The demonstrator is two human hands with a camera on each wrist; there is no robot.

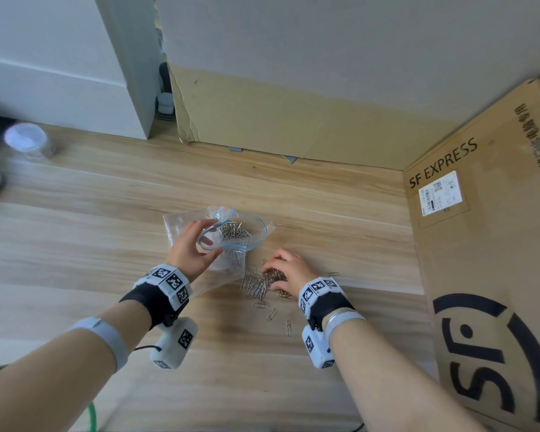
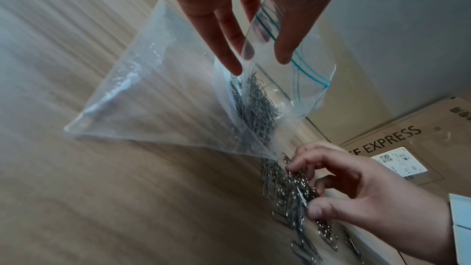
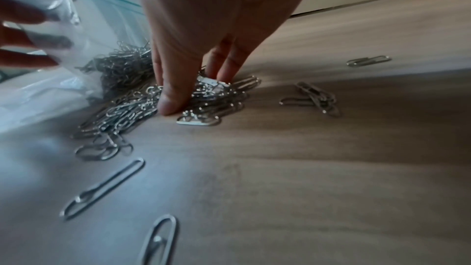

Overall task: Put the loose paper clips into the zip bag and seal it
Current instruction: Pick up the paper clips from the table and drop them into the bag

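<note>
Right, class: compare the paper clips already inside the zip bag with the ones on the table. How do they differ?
The clips in the bag sit bunched in one clump behind clear plastic; the clips on the table form a pile with strays scattered around it. The left hand holds the zip bag open, while the right hand gathers the table pile. Both lots are plain silver wire clips.

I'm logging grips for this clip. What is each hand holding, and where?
The left hand holds the zip bag by its open mouth. The right hand pinches a bunch from the paper clips on the table.
</note>
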